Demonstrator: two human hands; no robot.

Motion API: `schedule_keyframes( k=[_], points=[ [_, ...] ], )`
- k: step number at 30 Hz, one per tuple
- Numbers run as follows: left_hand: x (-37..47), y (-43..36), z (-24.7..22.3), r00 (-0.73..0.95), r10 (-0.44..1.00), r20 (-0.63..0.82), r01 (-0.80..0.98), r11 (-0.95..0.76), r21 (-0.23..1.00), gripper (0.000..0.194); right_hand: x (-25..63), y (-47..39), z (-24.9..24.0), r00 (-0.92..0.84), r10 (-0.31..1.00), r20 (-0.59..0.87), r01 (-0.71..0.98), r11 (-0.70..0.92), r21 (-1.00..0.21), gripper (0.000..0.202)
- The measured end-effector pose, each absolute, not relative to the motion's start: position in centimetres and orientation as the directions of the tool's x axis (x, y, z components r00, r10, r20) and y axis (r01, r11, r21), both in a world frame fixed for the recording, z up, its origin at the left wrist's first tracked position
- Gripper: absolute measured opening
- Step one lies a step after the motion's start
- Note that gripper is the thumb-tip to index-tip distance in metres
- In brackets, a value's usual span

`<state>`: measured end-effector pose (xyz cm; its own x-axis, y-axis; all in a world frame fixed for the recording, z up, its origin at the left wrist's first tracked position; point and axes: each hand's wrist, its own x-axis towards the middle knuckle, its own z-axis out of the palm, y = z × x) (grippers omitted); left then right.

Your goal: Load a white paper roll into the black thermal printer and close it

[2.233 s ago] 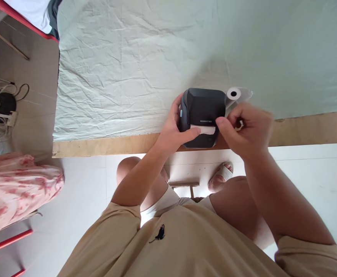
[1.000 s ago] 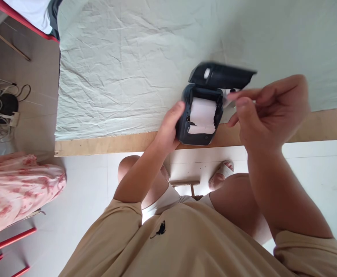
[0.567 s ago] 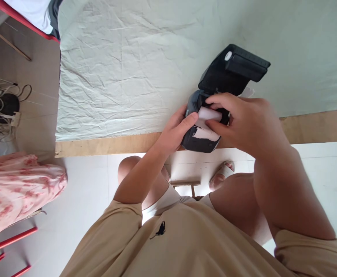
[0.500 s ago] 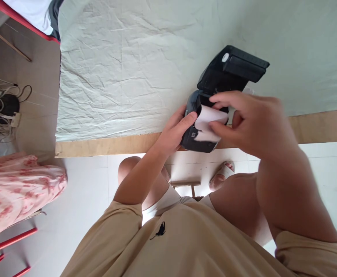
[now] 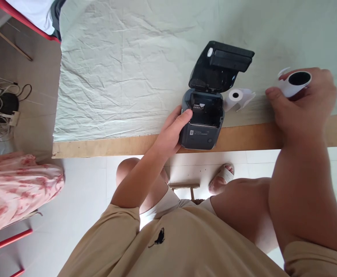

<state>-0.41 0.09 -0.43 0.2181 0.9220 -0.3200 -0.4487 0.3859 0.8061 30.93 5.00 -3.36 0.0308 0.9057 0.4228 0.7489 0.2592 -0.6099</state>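
A dark grey label printer (image 5: 202, 138) stands near the table's front edge, its black lid (image 5: 214, 73) swung up. Its paper bay is bare inside. My left hand (image 5: 172, 130) grips the printer's left side, thumb over the rim of the bay. Away to the right, my right hand (image 5: 304, 102) is closed around a white paper roll (image 5: 289, 87), whose wide dark core faces up. Another white paper roll (image 5: 234, 99), with a smaller core and a loose torn end, lies on the cloth just right of the printer.
Pale green wrinkled cloth (image 5: 128, 69) covers the table, with a bare wooden edge (image 5: 107, 145) in front. Tangled cables (image 5: 1, 111) lie on the floor at the left. Nearer are a pink flowered cloth (image 5: 21, 188) and red metal legs (image 5: 8, 241).
My right hand has lifted the paper roll out of the printer and carried it right. The bay and the second roll now show. The printer has shifted slightly left, still in my left hand.
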Motion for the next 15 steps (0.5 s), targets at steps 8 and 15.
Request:
schedule_keyframes(
  k=[8,15],
  points=[
    [-0.5,0.2,-0.4,0.236,0.919,-0.317,-0.444,0.392,0.806,0.046,28.2,3.8,-1.2,0.080,0.829,0.554,0.793,0.284,-0.540,0.060],
    [-0.6,0.1,-0.7,0.227,0.925,-0.304,-0.433,0.375,0.819,0.048,23.3,3.5,-2.2,-0.242,0.795,0.557,0.718,0.533,-0.448,0.069]
  ],
)
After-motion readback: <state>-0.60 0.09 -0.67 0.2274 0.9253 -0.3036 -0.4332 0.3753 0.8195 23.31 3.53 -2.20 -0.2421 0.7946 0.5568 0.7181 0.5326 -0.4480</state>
